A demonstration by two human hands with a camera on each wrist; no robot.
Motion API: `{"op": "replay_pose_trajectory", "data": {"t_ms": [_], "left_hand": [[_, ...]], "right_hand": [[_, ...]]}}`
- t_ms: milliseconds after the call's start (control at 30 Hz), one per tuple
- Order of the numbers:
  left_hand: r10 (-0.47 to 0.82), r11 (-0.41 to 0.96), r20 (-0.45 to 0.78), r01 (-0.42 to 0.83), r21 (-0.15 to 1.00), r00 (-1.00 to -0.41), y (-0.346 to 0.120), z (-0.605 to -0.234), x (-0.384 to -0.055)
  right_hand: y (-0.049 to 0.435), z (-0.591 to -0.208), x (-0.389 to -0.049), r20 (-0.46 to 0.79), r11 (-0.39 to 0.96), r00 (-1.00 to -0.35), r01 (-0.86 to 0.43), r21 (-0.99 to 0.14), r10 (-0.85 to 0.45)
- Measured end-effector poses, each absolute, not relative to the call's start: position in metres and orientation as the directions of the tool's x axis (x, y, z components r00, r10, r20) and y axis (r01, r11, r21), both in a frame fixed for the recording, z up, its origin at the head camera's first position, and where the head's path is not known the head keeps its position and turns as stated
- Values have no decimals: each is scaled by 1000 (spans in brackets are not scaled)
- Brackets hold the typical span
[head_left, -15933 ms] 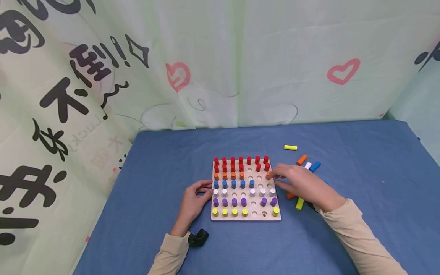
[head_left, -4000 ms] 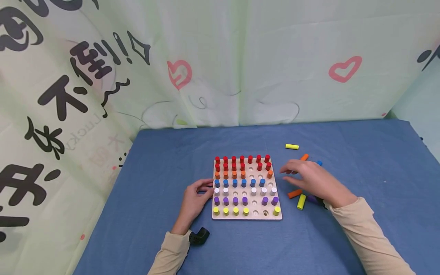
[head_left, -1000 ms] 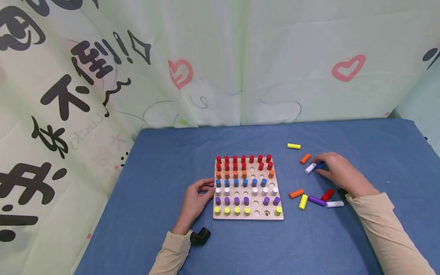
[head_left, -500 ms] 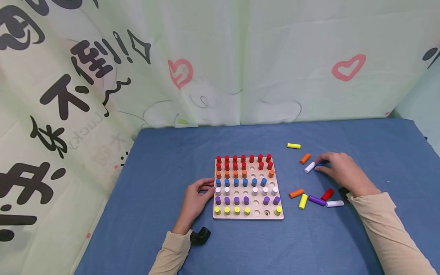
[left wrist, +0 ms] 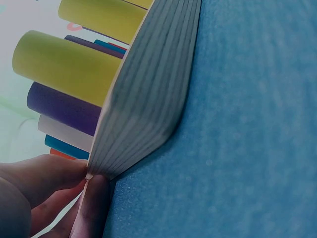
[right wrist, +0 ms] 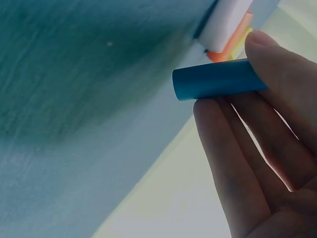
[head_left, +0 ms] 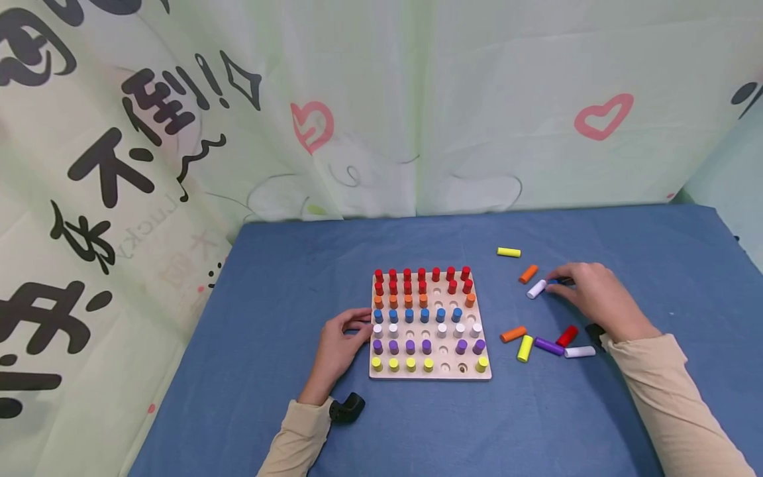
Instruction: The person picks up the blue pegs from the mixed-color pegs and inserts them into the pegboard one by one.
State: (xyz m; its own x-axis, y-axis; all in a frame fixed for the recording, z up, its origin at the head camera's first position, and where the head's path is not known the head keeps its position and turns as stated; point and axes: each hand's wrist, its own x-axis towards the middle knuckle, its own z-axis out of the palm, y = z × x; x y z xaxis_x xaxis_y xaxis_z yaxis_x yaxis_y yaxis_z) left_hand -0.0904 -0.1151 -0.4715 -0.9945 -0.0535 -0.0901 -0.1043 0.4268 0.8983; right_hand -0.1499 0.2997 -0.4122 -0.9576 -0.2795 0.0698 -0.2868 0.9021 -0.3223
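Note:
A wooden pegboard (head_left: 429, 379) lies on the blue cloth, with rows of upright red, orange, blue, white, purple and yellow pegs and some bare holes. My left hand (head_left: 336, 351) grips its left edge, thumb and a finger (left wrist: 96, 201) pinching the rim in the left wrist view. To the right of the board, my right hand (head_left: 596, 295) pinches a blue peg (right wrist: 218, 81) between thumb and fingers. In the head view that peg is mostly hidden by the hand. A white peg (head_left: 536, 289) lies just left of the right fingertips.
Loose on the cloth, an orange peg (head_left: 528, 273) and a yellow peg (head_left: 508, 252) lie farther back. Nearer me are another orange peg (head_left: 513, 334), a yellow peg (head_left: 525, 348), a purple peg (head_left: 549, 346), a red peg (head_left: 567, 336) and a white peg (head_left: 580, 352). A printed curtain (head_left: 477, 132) hangs behind.
Over the longer span, a blue peg was added to the board's blue row. My right hand then moved right from the board to the loose blue peg and took hold of it. My left hand stayed put.

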Motion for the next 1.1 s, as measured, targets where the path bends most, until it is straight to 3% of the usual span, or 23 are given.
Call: {"op": "replay_pose_trajectory", "data": {"t_ms": [1100], "left_hand": [[-47,423,-97,-107,900,-994,-115,-469,-90]], "right_hand": [[270,-394,-130,208,816,-917,-399,-419,-342]]}}
